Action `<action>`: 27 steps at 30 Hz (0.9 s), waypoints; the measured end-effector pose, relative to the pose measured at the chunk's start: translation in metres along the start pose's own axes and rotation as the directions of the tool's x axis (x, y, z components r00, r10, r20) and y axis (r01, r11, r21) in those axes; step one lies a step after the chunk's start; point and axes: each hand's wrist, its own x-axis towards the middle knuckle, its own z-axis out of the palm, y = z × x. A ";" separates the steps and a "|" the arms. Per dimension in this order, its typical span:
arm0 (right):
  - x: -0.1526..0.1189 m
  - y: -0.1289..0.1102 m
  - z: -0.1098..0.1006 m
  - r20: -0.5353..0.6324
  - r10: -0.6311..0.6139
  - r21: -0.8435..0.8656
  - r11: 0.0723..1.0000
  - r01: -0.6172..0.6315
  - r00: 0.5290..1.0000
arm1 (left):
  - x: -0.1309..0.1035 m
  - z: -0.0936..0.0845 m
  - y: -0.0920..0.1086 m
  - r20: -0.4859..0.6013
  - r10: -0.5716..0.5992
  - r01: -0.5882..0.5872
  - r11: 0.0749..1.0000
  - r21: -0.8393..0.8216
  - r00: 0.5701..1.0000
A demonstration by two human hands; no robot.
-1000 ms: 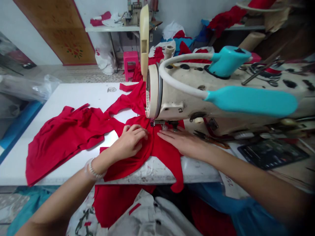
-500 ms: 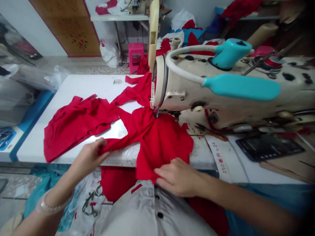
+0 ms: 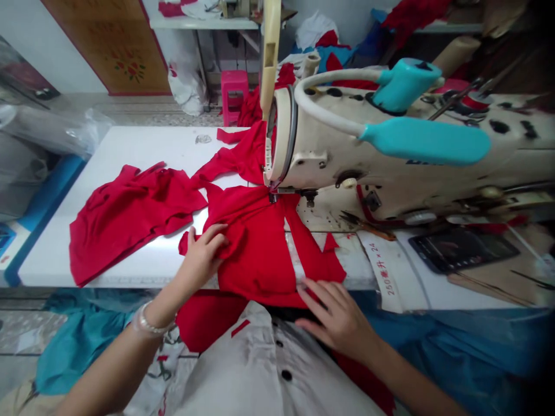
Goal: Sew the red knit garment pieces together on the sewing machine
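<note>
Nearest us is a pale shirt [image 3: 251,370] with dark buttons, a small red strip [image 3: 240,329] lying on it. Our right hand [image 3: 338,318] is at the near edge of the worktop [image 3: 130,144], fingers spread and gripping nothing, the fingertips by the near edge of the red cloth [image 3: 255,248]. Our left hand [image 3: 202,254], with a pale bracelet [image 3: 151,325] at its wrist, bends its fingers over the left part of that cloth; we cannot tell whether they pinch it. The cloth spreads from the worktop's near edge up to the presser foot [image 3: 273,197].

To the right along the near edge, a white strip [image 3: 384,271] reads "250毫升 × 24" in red. Beside it lies a phone [image 3: 463,248], its screen too small for us to read, and just beyond are orange-handled snips [image 3: 379,231]. Another red piece [image 3: 134,214] lies towards the worktop's left edge.

Over the right side stands the cream sewing machine [image 3: 321,147]; below its turquoise fitting [image 3: 433,141] we see only bits of dark lettering, too hidden to read. Near the worktop's far edge is a grey printed mark [image 3: 203,139], illegible to us. Beyond stand a pink stool [image 3: 235,86] and a gold panel [image 3: 104,34] with red flowers.
</note>
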 end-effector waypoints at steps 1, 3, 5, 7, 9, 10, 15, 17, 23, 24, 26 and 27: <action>-0.007 -0.007 -0.003 -0.043 0.002 0.030 1.000 0.000 0.999 | -0.004 -0.009 -0.001 -0.043 0.046 -0.047 0.999 -0.024 0.998; -0.002 -0.022 -0.005 -0.143 0.015 0.055 0.998 -0.007 0.990 | -0.010 -0.026 0.009 -0.129 0.241 -0.249 0.967 -0.048 0.962; 0.020 -0.033 -0.004 -0.198 0.019 0.059 0.998 -0.007 0.980 | -0.013 -0.033 0.028 -0.121 0.482 -0.489 0.871 -0.038 0.868; 0.045 -0.037 0.001 -0.176 -0.034 0.097 0.994 0.052 0.984 | -0.019 -0.029 0.044 -0.043 0.632 -0.634 0.772 -0.046 0.774; 0.060 -0.039 0.007 -0.136 -0.104 0.161 0.979 0.125 0.985 | -0.027 -0.021 0.049 0.016 0.650 -0.649 0.760 -0.045 0.760; 0.063 -0.040 0.010 -0.127 -0.120 0.182 0.973 0.142 0.985 | -0.031 -0.016 0.049 0.036 0.631 -0.630 0.776 -0.037 0.775; 0.047 -0.056 0.017 -0.162 -0.107 0.262 0.954 0.148 0.981 | -0.038 0.005 0.049 0.080 0.458 -0.463 0.883 0.077 0.886; 0.044 -0.063 0.016 -0.203 -0.114 0.288 0.942 0.171 0.973 | -0.033 0.019 0.055 0.048 0.391 -0.394 0.911 0.121 0.919; 0.051 -0.035 0.016 -0.300 -0.071 0.280 0.947 0.159 0.951 | -0.012 0.043 0.053 -0.007 0.205 -0.204 0.977 0.062 0.979; 0.050 -0.024 0.017 -0.259 -0.056 0.250 0.961 0.123 0.964 | -0.009 0.039 0.049 -0.011 0.191 -0.191 0.981 -0.015 0.981; 0.045 -0.004 0.022 -0.130 -0.045 0.158 0.985 0.066 0.990 | -0.005 0.024 0.044 -0.062 0.168 -0.177 0.967 -0.184 0.984; 0.041 0.002 0.024 -0.069 -0.053 0.111 0.992 0.061 0.996 | -0.004 0.014 0.043 -0.115 0.151 -0.175 0.956 -0.237 0.982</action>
